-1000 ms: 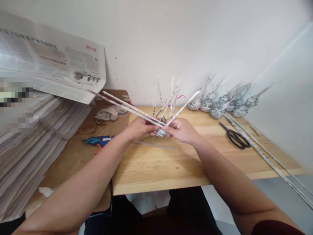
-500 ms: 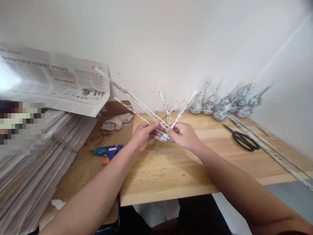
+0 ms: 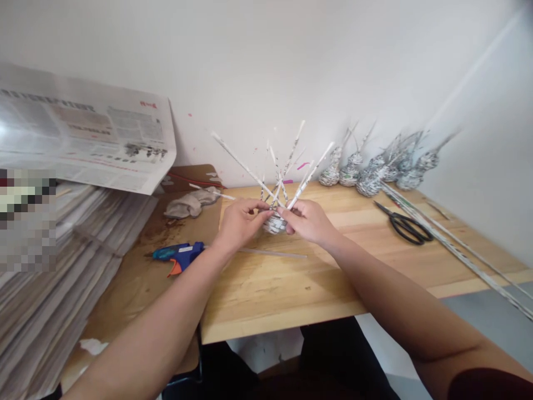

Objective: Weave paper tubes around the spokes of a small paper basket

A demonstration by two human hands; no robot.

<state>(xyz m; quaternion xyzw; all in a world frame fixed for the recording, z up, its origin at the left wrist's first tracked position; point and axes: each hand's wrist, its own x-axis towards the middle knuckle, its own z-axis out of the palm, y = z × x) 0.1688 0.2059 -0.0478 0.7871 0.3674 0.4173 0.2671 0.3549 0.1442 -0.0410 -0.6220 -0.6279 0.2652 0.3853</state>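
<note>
A small woven newspaper piece [image 3: 275,224] with a rounded bottom sits between my hands above the wooden table. Several rolled paper sticks [image 3: 244,162] fan up and outward from its rim. My left hand [image 3: 244,223] pinches at the left side of the weave, thumb and fingertips pressed together at the rim. On the other side, my right hand [image 3: 306,220] grips the woven piece where the sticks rise, its thumb across the front. The fingertips hide part of the rim.
A blue glue gun [image 3: 179,255] lies left on brown board beside a grey glove [image 3: 191,203]. Stacked newspapers [image 3: 95,244] fill the left. Black scissors [image 3: 406,225], long paper sticks [image 3: 453,247] and several gourd-shaped woven pieces [image 3: 370,175] are on the right. A thin translucent stick [image 3: 275,253] lies in front.
The upright sticks have shifted: the long one that leaned far left now stands steeper and shorter in view. My left hand's fingers have closed in at the rim. The view has shifted slightly.
</note>
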